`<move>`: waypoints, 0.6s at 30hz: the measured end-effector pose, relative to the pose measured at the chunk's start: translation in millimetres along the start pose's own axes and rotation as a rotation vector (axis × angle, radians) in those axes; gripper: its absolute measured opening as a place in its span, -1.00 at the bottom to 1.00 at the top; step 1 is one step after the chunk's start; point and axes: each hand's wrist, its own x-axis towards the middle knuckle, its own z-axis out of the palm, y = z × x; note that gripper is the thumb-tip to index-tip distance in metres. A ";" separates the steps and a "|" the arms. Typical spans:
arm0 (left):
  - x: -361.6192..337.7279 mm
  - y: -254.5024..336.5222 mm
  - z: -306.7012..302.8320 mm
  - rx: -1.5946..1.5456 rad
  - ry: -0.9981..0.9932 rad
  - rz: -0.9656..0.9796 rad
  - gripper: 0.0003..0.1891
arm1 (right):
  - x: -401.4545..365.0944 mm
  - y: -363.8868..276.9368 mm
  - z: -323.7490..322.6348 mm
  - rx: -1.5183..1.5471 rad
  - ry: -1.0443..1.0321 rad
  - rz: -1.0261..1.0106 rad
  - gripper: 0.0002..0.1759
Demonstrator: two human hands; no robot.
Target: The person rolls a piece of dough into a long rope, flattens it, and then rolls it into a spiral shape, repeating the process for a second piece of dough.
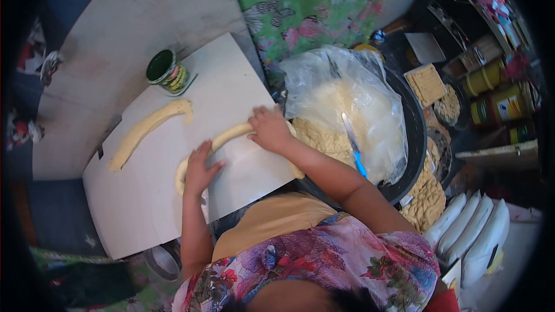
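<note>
A long rope of pale dough (229, 134) lies on the white board (243, 69), its ends curving down toward my body. My left hand (201, 169) rests on the rope's left part, fingers stretched out and thumb apart. Over its right part lies my right hand (270, 129), palm down with the fingers spread. Neither hand is closed around the dough. Farther left on the board is a thicker dough strip (147, 130), bent at its far end. A green-lined tub (167, 73) with a printed label stands behind that strip.
At right, a large black basin (413, 141) holds dough (324, 138) partly under clear plastic sheeting (376, 98). A blue-handled knife (354, 147) lies on the plastic. Beyond are stacked dough pieces (426, 196), filled white bags (477, 237) and shelves with containers (500, 107).
</note>
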 end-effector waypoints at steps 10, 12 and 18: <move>-54.6 -48.6 -6.4 0.573 0.359 -0.086 -0.47 | -93.6 -11.7 -36.9 1.088 -0.246 -0.169 -0.58; -45.3 -15.5 -20.6 0.135 0.068 -0.305 -0.53 | -105.2 -0.1 -55.8 1.405 -0.420 -0.092 -0.54; -22.5 166.6 -27.9 -0.203 -0.435 0.088 -0.37 | -167.5 46.8 -85.9 1.463 0.085 -0.195 -0.23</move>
